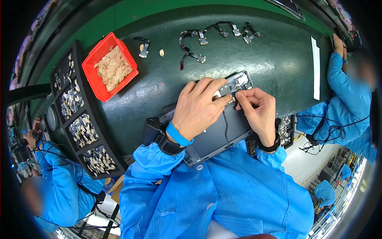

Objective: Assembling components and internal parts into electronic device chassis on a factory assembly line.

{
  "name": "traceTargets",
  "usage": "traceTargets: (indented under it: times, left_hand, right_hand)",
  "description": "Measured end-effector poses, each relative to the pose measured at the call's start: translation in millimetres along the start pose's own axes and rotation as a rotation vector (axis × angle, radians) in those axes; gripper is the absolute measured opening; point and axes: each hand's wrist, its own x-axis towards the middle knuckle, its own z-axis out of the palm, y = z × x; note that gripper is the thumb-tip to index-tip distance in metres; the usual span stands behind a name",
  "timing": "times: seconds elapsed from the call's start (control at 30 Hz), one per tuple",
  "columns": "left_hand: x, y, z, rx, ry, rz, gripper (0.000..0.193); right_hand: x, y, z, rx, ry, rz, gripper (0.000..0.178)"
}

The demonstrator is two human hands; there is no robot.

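Observation:
A dark grey laptop base [239, 126], its inside exposed, lies tilted at the table's near edge against my blue smock. Along its far side runs a circuit board [242, 81]. My left hand [200, 104] rests over the board's left part, fingers stretched out and thumb reaching right. Thumb and forefinger of my right hand [258, 108] are pinched together at the board's near edge; whatever they hold is too small or hidden. A thin black cable [227, 129] runs down the base between my hands. The left hand covers part of the board and base.
A red bin [89, 63] of small tan pieces stands left, beside a black compartment tray [73, 119] of small parts. Several small boards with black ribbon cables [203, 40] lie at the back. A white strip [315, 67] lies right. Co-workers in blue sit on both sides.

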Motion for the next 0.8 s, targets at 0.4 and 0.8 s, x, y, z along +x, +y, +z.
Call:
traceTargets:
  times: [0.4, 0.8]
  left_hand:
    - [-0.4, -0.1, 1.1, 0.010, 0.003, 0.002, 0.026]
    - [-1.2, -0.9, 1.9, 0.000, 0.009, 0.008, 0.028]
  right_hand:
    - [0.7, -0.1, -0.5, -0.042, -0.005, -0.008, 0.016]
    - [1.2, 3.1, 0.9, -0.059, -0.021, -0.061, 0.016]
